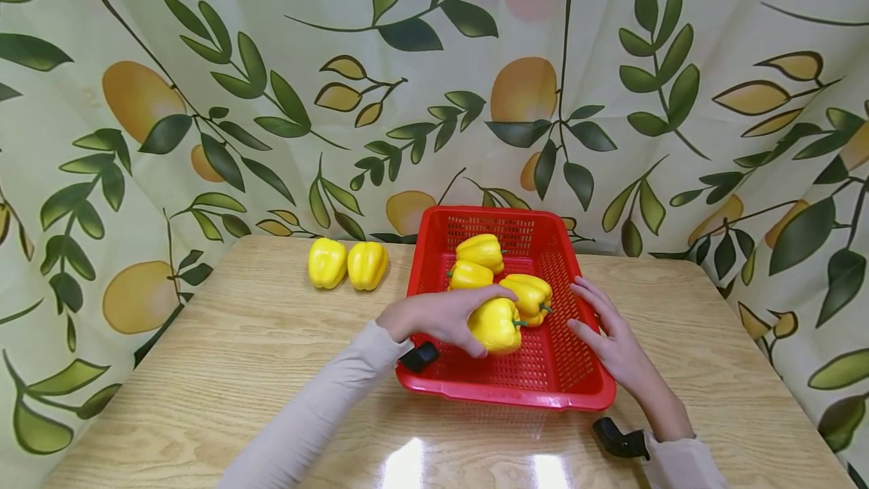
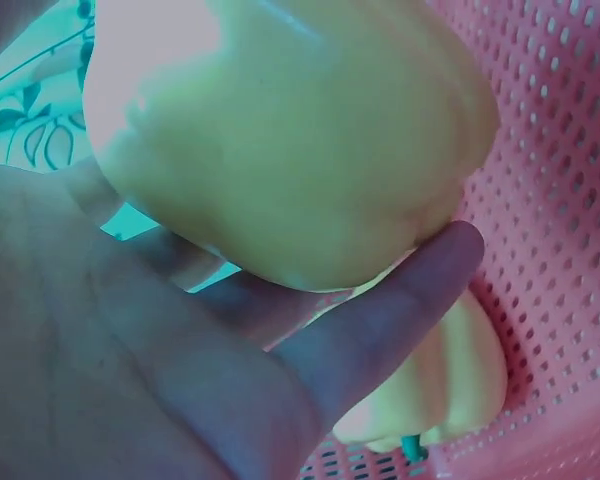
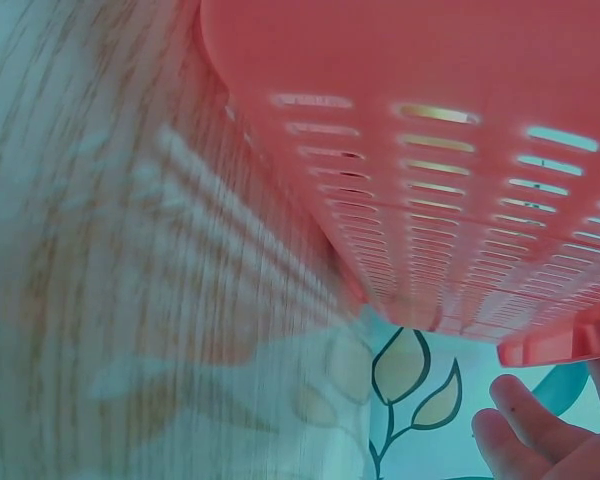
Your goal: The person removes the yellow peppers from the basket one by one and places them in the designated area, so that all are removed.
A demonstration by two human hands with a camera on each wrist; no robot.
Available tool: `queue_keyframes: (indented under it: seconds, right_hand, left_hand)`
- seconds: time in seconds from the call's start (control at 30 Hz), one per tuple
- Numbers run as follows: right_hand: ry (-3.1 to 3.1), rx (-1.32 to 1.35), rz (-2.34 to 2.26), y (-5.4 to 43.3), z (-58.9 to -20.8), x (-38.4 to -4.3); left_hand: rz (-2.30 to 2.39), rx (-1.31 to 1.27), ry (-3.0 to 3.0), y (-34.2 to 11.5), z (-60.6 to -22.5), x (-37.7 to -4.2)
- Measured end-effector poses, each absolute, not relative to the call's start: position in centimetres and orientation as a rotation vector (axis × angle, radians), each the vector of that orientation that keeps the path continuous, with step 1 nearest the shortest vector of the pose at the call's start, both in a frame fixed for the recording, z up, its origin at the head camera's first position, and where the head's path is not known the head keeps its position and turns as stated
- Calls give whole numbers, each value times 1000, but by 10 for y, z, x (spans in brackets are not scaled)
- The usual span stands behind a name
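My left hand (image 1: pixel 444 317) grips a yellow bell pepper (image 1: pixel 495 327) over the near part of the red basket (image 1: pixel 509 398); its thumb and fingers curve round the pepper's side. The same pepper (image 2: pixel 290 140) fills much of the left wrist view, and a second pepper (image 2: pixel 440 370) shows below it. Inside the basket lie three more yellow bell peppers, one of them a pepper (image 1: pixel 480 253) at the back. At the basket's right rim is my right hand (image 1: pixel 614 338), fingers extended and holding nothing. In the right wrist view its fingertips (image 3: pixel 520 410) are close to the rim.
Two yellow bell peppers, a left one (image 1: pixel 327 263) and a right one (image 1: pixel 367 266), stand on the wooden table (image 1: pixel 271 345) left of the basket. A leaf-patterned curtain (image 1: pixel 434 134) hangs behind the table's back edge. Dark straps or mounts sit at both wrists.
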State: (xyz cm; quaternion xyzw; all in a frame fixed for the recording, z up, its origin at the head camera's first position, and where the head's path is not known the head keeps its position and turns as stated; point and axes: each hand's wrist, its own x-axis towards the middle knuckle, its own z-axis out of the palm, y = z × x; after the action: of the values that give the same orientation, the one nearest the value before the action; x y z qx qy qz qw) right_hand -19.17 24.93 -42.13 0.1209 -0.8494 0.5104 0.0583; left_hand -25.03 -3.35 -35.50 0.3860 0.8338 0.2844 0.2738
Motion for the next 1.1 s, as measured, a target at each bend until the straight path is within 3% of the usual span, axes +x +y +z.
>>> queue_keyframes:
  seconds: [1.1]
  right_hand:
    - [-2586,336,1569,250,-421,-193]
  left_hand:
    - [981,938,2506,-78,-332,-247]
